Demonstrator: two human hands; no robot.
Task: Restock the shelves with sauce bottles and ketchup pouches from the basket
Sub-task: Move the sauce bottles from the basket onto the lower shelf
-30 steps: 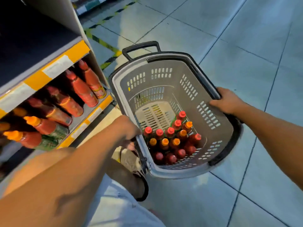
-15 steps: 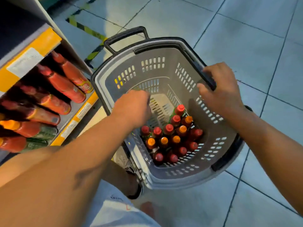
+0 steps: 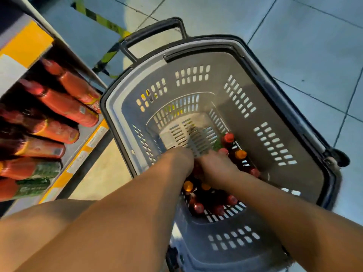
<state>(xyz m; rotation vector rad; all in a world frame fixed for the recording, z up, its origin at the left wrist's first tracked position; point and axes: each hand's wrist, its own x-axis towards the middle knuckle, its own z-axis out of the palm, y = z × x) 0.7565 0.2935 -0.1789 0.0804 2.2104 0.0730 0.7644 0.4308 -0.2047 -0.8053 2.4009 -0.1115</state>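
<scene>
Both hands down among the sauce bottles in the basket

The sauce bottles (image 3: 227, 193) stand clustered on the floor of the grey basket (image 3: 275, 107), red and orange caps up. The left hand (image 3: 180, 158) and right hand (image 3: 214, 169) reach in side by side over the cluster; whether either grips a bottle cannot be told. More bottles lie on the shelf (image 3: 86, 150) at left.

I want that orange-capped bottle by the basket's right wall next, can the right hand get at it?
Probably yes: the right hand is already down among the bottles, and the orange-capped bottle stands just beside it, cap uncovered.
</scene>
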